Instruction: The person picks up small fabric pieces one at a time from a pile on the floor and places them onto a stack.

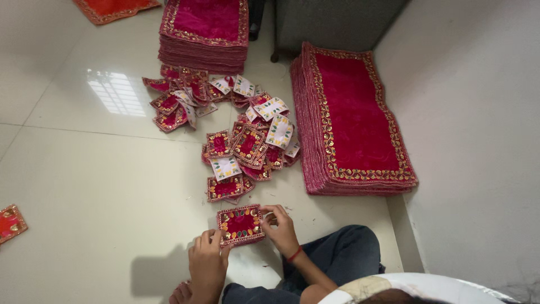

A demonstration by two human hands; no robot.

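A small stack of red cloth squares (pixel 241 223) with gold beaded borders lies on the white tiled floor just in front of me. My left hand (pixel 207 260) grips its near left corner. My right hand (pixel 281 227) pinches its right edge with the fingertips. Beyond it spreads a loose heap of similar small red squares (pixel 247 147), some turned over to show white patterned backs.
A tall stack of long red cloths with gold trim (pixel 351 115) lies to the right by the wall. Another stack of red cloths (pixel 205 31) stands at the back. A single red square (pixel 10 222) lies far left. My knee in dark trousers (pixel 343 253) is bent below.
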